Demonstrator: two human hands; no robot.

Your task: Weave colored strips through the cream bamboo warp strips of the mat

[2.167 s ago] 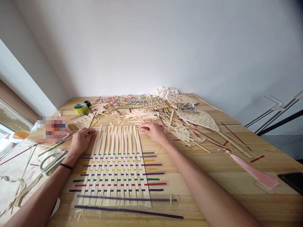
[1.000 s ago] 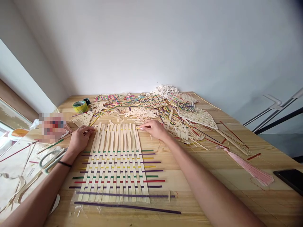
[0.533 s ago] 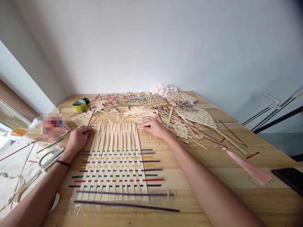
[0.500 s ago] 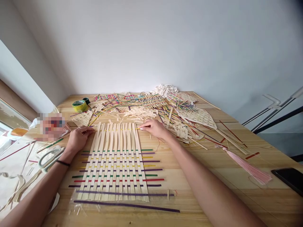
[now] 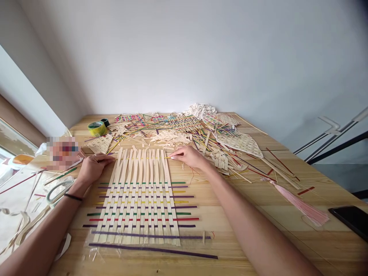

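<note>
Woven mat (image 5: 138,199), centre table (image 5: 258,214): left hand (image 5: 92,167) at 10 o'clock and right hand (image 5: 188,156) at 2 o'clock each pinch an end of a yellow strip (image 5: 143,157) threaded across the far uprights; risk: uneven pull likely skews or buckles loose uprights.

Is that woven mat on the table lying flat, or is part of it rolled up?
Flat. The woven mat lies spread on the table, its pale strips fanned apart at the far end, where the left hand and right hand rest.
</note>
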